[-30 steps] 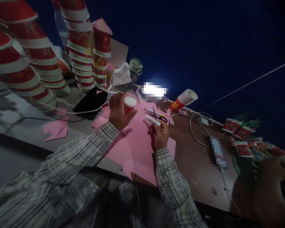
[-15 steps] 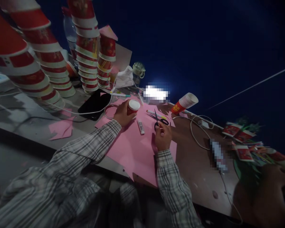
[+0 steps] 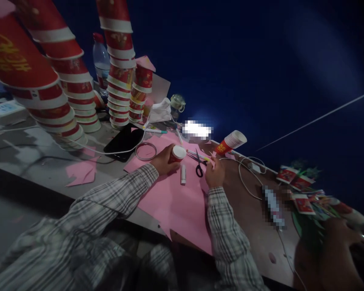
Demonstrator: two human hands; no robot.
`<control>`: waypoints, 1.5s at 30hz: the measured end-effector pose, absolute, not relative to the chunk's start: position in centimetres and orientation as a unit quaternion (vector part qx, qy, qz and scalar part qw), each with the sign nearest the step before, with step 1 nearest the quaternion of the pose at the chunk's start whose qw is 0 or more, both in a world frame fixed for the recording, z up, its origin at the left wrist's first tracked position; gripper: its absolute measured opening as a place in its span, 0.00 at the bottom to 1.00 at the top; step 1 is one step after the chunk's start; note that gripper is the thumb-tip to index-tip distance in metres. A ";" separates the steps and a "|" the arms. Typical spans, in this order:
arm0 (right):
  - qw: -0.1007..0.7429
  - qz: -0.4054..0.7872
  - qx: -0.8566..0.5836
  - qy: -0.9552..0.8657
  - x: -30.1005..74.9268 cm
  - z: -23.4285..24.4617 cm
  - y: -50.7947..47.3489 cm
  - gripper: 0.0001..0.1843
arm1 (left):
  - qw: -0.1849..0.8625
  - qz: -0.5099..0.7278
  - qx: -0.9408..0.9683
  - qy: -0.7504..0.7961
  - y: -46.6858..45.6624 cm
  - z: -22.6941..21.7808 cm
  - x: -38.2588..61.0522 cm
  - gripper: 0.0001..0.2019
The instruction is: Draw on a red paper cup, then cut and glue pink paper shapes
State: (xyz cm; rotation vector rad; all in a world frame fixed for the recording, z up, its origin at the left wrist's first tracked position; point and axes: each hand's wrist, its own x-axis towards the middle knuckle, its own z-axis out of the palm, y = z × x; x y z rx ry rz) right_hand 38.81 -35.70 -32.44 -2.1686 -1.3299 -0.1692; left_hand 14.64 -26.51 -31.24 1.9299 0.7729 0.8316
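Note:
My left hand (image 3: 164,161) is wrapped round a red paper cup (image 3: 176,157), whose round white end faces up. A white tube (image 3: 183,175), like a glue stick, lies on the pink paper (image 3: 176,206) just below it. My right hand (image 3: 215,174) is closed, fingertips together at the right edge of the paper. What they pinch, if anything, is too small to make out. Black-handled scissors (image 3: 199,169) lie left of those fingers, apart from the palm. A marker (image 3: 197,154) with a yellow end crosses behind the scissors, close to my right fingertips.
Tall stacks of red and white paper cups (image 3: 119,89) rise at the left. A black phone (image 3: 123,141), a roll of tape (image 3: 146,151) and cables lie nearby. Another cup stack (image 3: 231,142) leans at the far edge. Someone else's arm (image 3: 324,254) is at the right.
My right hand has moved right from the scissors' handles, leaving them on the paper. My left hand still holds the cup. The camera view has shifted, so the stacks appear lower.

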 end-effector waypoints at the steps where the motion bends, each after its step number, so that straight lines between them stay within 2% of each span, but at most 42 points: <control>1: 0.270 -0.050 -0.820 -0.502 39.6 -32.1 -34.9 0.23 | 0.443 0.329 0.773 0.312 -26.5 -31.3 14.6 0.32; 5: 0.214 -0.016 -0.823 -0.526 41.8 -31.3 -31.9 0.21 | 0.453 0.319 0.770 0.317 -26.5 -31.4 14.5 0.35; 9: 0.172 0.034 -0.817 -0.549 42.5 -31.3 -30.3 0.14 | 0.456 0.307 0.768 0.328 -26.6 -31.6 14.5 0.42; 14: 0.195 0.068 -0.815 -0.541 43.0 -30.9 -29.9 0.05 | 0.453 0.307 0.767 0.336 -26.5 -32.1 14.6 0.46; 17: 0.262 0.054 -0.828 -0.492 43.3 -30.1 -30.4 0.04 | 0.447 0.305 0.766 0.346 -26.4 -32.3 14.7 0.48; 21: 0.397 0.023 -0.825 -0.401 42.4 -29.1 -32.5 0.13 | 0.425 0.341 0.767 0.338 -26.5 -32.3 14.7 0.49; 25: 0.520 0.081 -0.753 -0.395 38.2 -28.9 -36.2 0.16 | 0.326 0.479 0.760 0.293 -27.3 -31.0 14.4 0.37; 26: 0.608 0.151 -0.673 -0.393 36.7 -28.9 -37.2 0.15 | 0.305 0.511 0.756 0.272 -27.6 -30.5 14.2 0.34; 27: 0.656 0.223 -0.602 -0.396 35.1 -29.0 -38.1 0.14 | 0.296 0.539 0.747 0.251 -28.0 -29.8 13.9 0.30; 29: 0.674 0.304 -0.534 -0.410 32.2 -29.3 -39.5 0.12 | 0.338 0.546 0.737 0.213 -29.1 -28.5 13.5 0.25; 31: 0.650 0.354 -0.515 -0.433 30.0 -29.6 -40.3 0.11 | 0.452 0.476 0.734 0.175 -30.2 -27.4 13.3 0.22; 33: 0.643 0.379 -0.500 -0.439 28.8 -29.9 -40.6 0.12 | 0.551 0.408 0.715 0.137 -31.2 -26.8 13.5 0.22; 36: 0.640 0.415 -0.482 -0.432 28.5 -30.5 -40.6 0.13 | 0.625 0.380 0.671 0.120 -32.3 -26.8 14.4 0.17; 40: 0.615 0.496 -0.460 -0.405 29.1 -31.0 -40.5 0.16 | 0.690 0.351 0.618 0.136 -32.5 -27.8 15.2 0.16; 45: 0.609 0.558 -0.431 -0.364 29.1 -30.6 -40.5 0.19 | 0.725 0.342 0.580 0.144 -32.2 -27.6 15.2 0.21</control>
